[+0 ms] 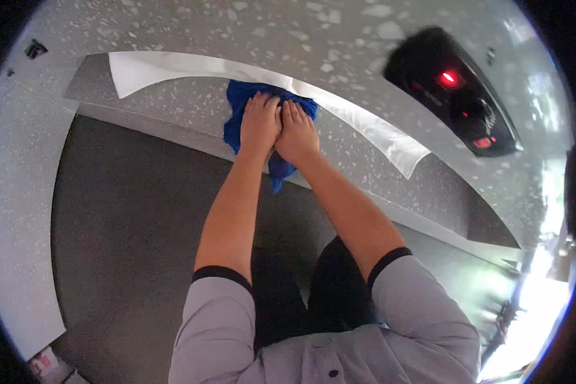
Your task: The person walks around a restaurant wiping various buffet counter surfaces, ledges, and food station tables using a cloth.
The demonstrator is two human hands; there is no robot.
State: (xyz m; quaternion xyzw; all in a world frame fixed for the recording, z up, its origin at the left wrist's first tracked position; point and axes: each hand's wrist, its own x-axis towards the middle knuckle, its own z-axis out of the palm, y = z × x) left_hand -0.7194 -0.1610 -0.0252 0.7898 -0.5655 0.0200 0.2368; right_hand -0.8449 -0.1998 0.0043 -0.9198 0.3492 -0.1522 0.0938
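Observation:
A crumpled blue cloth point(236, 96) lies on the speckled grey ledge point(185, 105), with one corner hanging over the front edge. My left hand point(260, 125) rests on top of it, fingers stretched forward and pressed down flat. Right beside it, my right hand point(297, 133) also lies on the cloth, fingers extended and close together. The two hands touch along their inner sides. Just beyond the fingertips runs a curved white strip point(204, 66), bordering the ledge.
A black device point(454, 89) with red lights is on the speckled surface at the upper right. A small dark fitting point(35, 49) sits at the upper left. Below the ledge is a dark grey floor point(128, 243). Bright light enters at the right edge.

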